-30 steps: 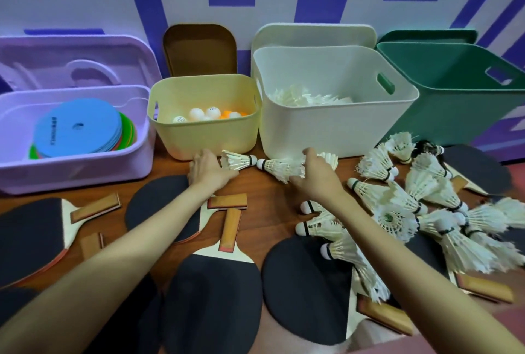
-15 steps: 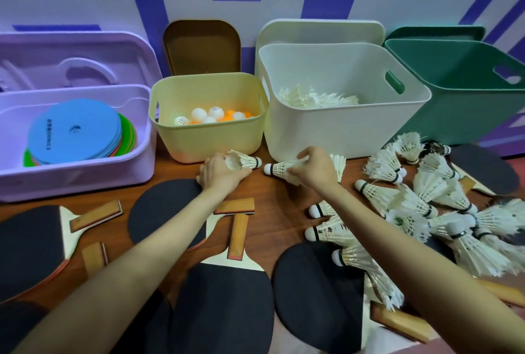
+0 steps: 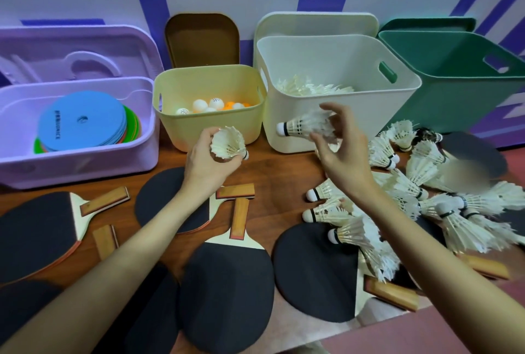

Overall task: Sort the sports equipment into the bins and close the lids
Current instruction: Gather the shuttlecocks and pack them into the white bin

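Fingers of each hand pinch one white feathered shuttlecock above the wooden table, short of the bins.

Left hand (image 3: 208, 159) curls round a shuttlecock (image 3: 228, 143) in front of the pale yellow plastic bin (image 3: 210, 126) of ping-pong balls; right hand (image 3: 339, 146) holds another shuttlecock (image 3: 305, 126) by its feathers against the near wall of the white plastic bin (image 3: 338, 140), further right. Likely slips: the left one dropping into the nearer yellow bin, crushed feathers from a tight grip, or a forearm sweeping the loose shuttlecock pile (image 3: 426, 200) at right.
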`<state>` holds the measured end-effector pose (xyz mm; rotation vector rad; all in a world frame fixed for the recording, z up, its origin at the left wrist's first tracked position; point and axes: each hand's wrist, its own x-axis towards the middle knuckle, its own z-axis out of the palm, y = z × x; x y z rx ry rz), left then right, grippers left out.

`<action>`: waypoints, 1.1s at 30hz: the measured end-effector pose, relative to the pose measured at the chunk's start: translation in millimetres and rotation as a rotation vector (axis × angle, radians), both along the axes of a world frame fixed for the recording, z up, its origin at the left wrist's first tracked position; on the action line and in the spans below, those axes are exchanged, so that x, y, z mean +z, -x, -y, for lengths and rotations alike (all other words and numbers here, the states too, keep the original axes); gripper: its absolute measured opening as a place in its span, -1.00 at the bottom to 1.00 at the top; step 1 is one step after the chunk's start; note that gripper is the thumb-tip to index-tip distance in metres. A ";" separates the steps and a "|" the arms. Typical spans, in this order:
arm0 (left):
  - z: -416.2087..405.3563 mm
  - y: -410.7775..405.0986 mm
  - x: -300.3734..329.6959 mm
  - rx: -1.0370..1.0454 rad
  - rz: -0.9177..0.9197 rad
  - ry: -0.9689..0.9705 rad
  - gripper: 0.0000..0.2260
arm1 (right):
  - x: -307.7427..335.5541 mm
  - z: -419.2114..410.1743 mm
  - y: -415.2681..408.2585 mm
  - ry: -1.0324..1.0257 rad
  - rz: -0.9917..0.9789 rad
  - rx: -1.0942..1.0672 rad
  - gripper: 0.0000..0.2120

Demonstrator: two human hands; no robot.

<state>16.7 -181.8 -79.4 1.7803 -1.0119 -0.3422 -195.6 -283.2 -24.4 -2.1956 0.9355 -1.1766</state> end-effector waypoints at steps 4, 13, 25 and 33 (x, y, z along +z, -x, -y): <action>-7.5 9.1 10.1 -0.191 0.319 -0.112 -0.46 | 16.9 -16.4 -5.0 0.242 -0.088 0.154 -0.53; -20.0 32.3 17.6 -0.273 0.401 -0.115 -0.54 | 12.5 -32.8 -3.0 0.101 -0.424 0.428 -0.51; -46.1 78.4 1.4 -0.264 -0.129 0.002 -0.57 | -1.1 -57.1 59.0 0.015 -0.127 0.154 -0.56; -53.6 96.5 -9.2 -0.325 -0.146 -0.064 -0.53 | -44.7 -72.4 124.7 -0.139 -0.436 -0.202 -0.55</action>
